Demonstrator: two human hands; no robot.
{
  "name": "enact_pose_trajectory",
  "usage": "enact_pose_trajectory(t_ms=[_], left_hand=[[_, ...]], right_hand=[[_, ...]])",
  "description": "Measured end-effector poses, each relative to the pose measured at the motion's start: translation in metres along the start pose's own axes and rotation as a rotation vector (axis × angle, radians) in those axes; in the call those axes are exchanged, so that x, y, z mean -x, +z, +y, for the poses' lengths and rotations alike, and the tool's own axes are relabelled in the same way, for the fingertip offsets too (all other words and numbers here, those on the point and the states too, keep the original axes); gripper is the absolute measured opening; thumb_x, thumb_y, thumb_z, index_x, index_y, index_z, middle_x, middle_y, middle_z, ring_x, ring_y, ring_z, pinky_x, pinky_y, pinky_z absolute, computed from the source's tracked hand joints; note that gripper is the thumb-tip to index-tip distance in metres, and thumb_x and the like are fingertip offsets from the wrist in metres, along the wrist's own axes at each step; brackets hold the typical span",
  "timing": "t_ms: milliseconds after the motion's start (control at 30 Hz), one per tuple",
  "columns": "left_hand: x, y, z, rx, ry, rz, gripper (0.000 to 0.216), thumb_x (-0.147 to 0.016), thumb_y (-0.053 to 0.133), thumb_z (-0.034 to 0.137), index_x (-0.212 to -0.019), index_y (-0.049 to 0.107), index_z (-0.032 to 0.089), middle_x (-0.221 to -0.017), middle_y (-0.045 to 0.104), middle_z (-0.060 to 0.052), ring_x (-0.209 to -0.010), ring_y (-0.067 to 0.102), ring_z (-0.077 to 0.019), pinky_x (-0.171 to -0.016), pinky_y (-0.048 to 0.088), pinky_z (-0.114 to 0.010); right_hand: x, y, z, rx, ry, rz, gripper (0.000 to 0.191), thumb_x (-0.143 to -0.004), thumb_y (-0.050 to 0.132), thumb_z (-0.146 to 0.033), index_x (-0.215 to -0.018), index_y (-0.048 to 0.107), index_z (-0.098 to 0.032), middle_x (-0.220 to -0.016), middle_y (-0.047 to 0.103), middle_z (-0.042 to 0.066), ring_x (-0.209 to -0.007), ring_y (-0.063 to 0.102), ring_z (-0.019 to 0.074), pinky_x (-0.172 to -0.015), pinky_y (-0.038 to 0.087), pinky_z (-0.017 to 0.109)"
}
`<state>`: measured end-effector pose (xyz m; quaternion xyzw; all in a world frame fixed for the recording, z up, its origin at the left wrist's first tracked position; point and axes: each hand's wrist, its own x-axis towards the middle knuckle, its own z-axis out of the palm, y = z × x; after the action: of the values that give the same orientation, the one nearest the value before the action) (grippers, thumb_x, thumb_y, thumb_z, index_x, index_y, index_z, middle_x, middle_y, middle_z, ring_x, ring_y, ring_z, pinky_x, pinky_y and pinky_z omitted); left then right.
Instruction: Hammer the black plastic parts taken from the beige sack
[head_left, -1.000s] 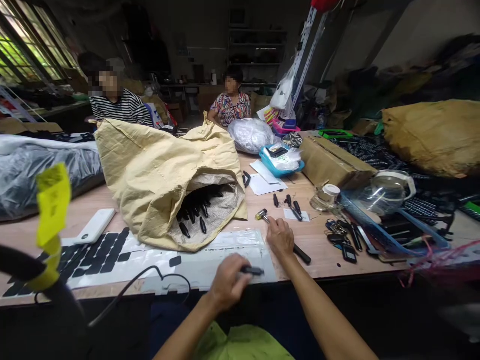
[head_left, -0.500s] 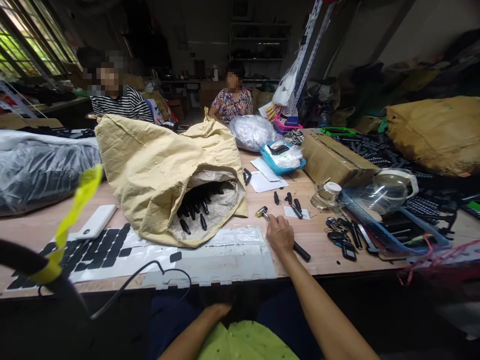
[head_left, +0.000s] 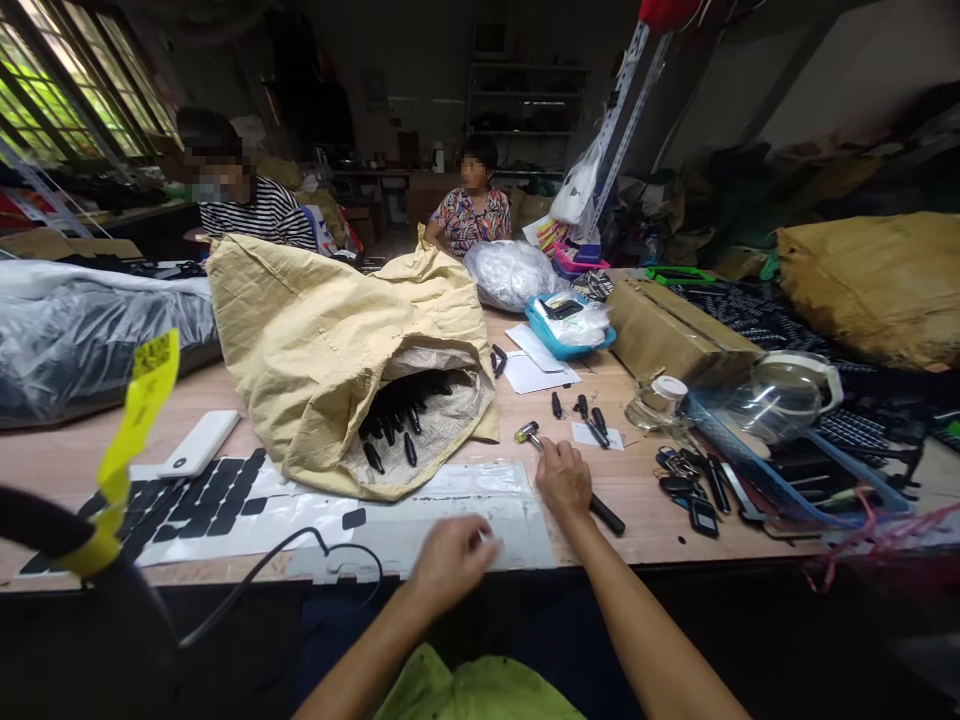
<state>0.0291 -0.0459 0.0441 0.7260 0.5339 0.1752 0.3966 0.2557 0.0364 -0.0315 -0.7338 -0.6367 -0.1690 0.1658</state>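
My right hand lies closed over a small hammer on the wooden table; the metal head sticks out beyond the fingers and the black handle behind the wrist. My left hand hovers at the near table edge over a white foam sheet, fingers curled in a pinch; what they hold is too blurred to name. An open yellow sack lies just beyond, with several black plastic pieces in its mouth.
Right of the hammer lie black key fobs, a glass jar, a clear jug, a cardboard box and a blue tray. A white power bank and black cable lie left. Two people sit across.
My left hand, holding a black piece a second ago, dropped below the table edge and has come back up over the white sheet. The right hand stayed on the hammer.
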Motion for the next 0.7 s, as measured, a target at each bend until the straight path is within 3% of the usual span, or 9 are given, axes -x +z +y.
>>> enact_pose_trajectory(t_ms=[67,133,200,367,533,700], left_hand=[[-0.024,-0.023,-0.002,-0.172,-0.110,0.317,0.023,-0.089,0.052,0.032,-0.089,0.071,0.018,-0.080,0.070,-0.005,-0.073,0.062,-0.0185,-0.066,0.044,-0.027],[-0.046,-0.042,-0.010,-0.327,-0.259,0.496,0.022,-0.090,0.051,0.029,-0.091,0.069,0.017,-0.092,0.070,-0.010,-0.083,0.065,-0.0221,-0.071,0.047,-0.029],[-0.062,-0.054,-0.019,-0.419,-0.406,0.549,0.023,-0.090,0.053,0.031,-0.095,0.068,0.015,-0.101,0.070,-0.014,-0.092,0.066,-0.0263,-0.075,0.048,-0.032],[-0.077,-0.061,-0.036,-0.431,-0.605,0.480,0.031,-0.090,0.057,0.042,-0.103,0.067,0.016,-0.103,0.071,-0.016,-0.097,0.068,-0.0318,-0.077,0.049,-0.036],[-0.070,-0.056,-0.052,-0.423,-0.521,0.547,0.021,-0.089,0.055,0.032,-0.091,0.068,0.016,-0.096,0.070,-0.015,-0.089,0.068,-0.0299,-0.071,0.047,-0.034],[-0.056,-0.043,-0.057,-0.329,-0.147,0.743,0.012,-0.085,0.060,0.032,-0.088,0.065,0.022,-0.093,0.066,-0.007,-0.081,0.063,-0.0219,-0.069,0.046,-0.029]], right_hand=[[0.000,0.001,0.000,-0.001,0.001,0.000,0.030,-0.090,0.051,-0.017,-0.114,0.066,-0.023,-0.087,0.055,0.006,-0.082,0.047,0.0196,-0.067,0.029,0.029],[0.000,0.001,-0.001,-0.003,0.002,0.003,0.029,-0.090,0.051,-0.017,-0.114,0.066,-0.023,-0.086,0.055,0.006,-0.082,0.047,0.0193,-0.067,0.029,0.029],[-0.001,0.002,-0.002,-0.005,0.003,0.008,0.029,-0.090,0.050,-0.017,-0.113,0.066,-0.023,-0.086,0.056,0.006,-0.081,0.047,0.0191,-0.066,0.029,0.028],[-0.001,0.003,-0.002,-0.001,0.005,0.006,0.030,-0.088,0.051,-0.016,-0.113,0.066,-0.023,-0.086,0.056,0.006,-0.081,0.047,0.0189,-0.067,0.030,0.029],[-0.001,0.002,-0.002,-0.012,-0.002,0.015,0.031,-0.088,0.050,-0.015,-0.114,0.067,-0.023,-0.086,0.057,0.006,-0.081,0.048,0.0193,-0.067,0.031,0.029],[-0.001,0.001,-0.003,-0.031,0.006,0.004,0.031,-0.089,0.050,-0.016,-0.113,0.067,-0.024,-0.087,0.056,0.006,-0.081,0.048,0.0196,-0.066,0.030,0.030]])
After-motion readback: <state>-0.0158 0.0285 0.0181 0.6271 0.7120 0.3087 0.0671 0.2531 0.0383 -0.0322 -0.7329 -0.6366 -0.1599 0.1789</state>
